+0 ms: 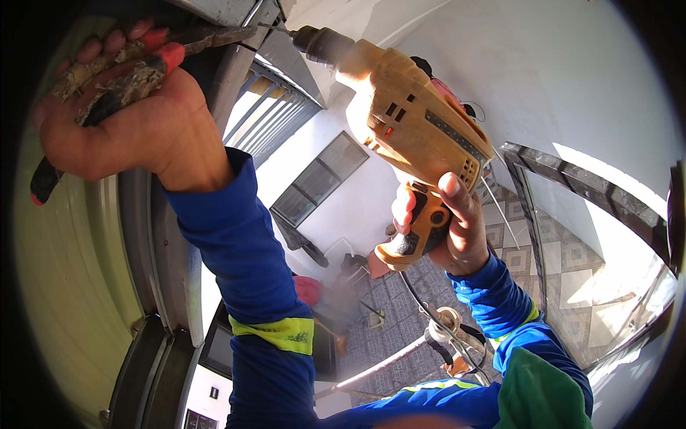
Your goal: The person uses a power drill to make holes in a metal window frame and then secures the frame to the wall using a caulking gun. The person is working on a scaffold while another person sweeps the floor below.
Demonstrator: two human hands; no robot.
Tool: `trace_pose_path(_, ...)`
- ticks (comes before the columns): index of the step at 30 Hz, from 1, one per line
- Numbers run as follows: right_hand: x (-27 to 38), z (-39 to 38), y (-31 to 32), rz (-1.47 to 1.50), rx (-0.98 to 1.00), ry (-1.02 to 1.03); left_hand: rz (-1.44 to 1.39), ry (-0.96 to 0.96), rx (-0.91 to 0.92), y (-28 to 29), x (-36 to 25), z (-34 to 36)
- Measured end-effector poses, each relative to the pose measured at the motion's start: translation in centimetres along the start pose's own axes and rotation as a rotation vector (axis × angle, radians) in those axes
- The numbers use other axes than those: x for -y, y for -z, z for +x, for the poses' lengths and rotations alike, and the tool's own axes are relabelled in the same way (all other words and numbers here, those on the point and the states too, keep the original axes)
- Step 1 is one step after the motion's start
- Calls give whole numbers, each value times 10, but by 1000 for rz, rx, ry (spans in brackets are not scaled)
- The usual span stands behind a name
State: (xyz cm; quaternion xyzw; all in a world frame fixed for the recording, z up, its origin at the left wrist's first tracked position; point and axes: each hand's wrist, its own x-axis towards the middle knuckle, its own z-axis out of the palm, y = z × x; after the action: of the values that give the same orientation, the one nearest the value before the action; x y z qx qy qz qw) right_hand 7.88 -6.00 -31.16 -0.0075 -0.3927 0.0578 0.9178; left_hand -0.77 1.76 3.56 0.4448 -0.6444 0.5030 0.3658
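Observation:
My left hand (153, 132) is raised at the upper left, closed around the worn handles of pliers (221, 36) with red and black grips. Their jaws point right, toward a grey metal beam (236, 75). My right hand (464, 232) grips a dusty yellow corded power drill (418, 125) by its handle. The drill is tilted up and left; its black chuck (325, 46) holds a thin bit (275, 28). The bit's tip is close to the plier jaws and the beam; I cannot tell whether it touches either.
The drill's black cable (429, 314) hangs past a pale pole (379, 365) below. A dark metal frame (529, 214) stands at the right beside a white wall (572, 86). Patterned paving (400, 322) lies far below. Greenish corrugated panels (71, 286) line the left.

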Motion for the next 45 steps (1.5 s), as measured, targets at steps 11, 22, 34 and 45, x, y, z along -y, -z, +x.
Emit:
trace_pose_path(11,4,0,1,-19,13,23,-38,37,18,2,-1,0)
trace_pose_path(22,3,1,2,44,40,14,-18,21,6,1,-1,0)
trace_pose_path(34,4,2,3,-22,30,-13,2,13,7,-1,-1,-2)
trace_pose_path(45,6,0,0,48,11,-74,-24,9,24,2,1,-1)
